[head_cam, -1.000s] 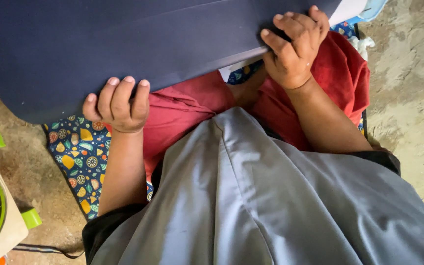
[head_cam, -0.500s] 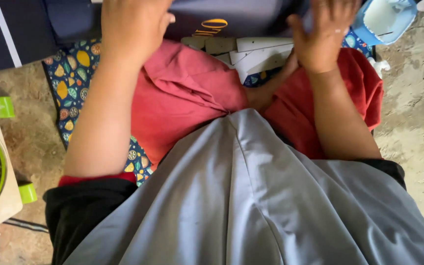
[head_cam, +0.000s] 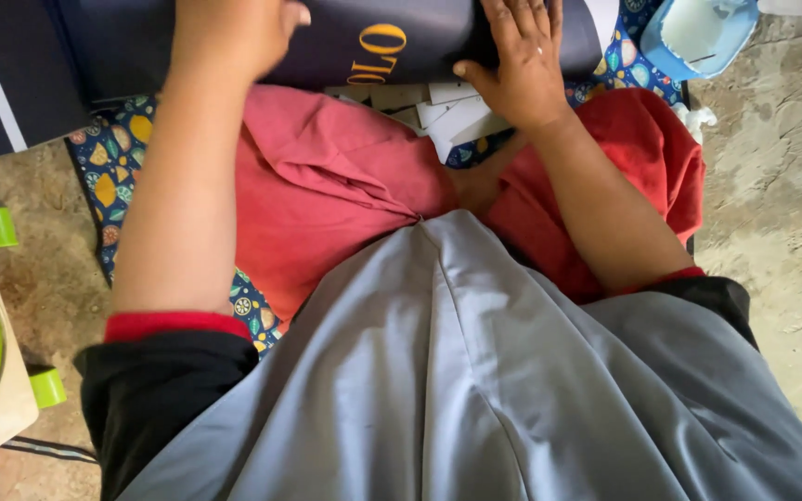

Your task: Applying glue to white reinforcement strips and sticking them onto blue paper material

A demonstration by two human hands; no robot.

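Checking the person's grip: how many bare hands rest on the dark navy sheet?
2: the left hand presses its upper-left part; the right hand lies flat on the dark navy sheet at upper right.
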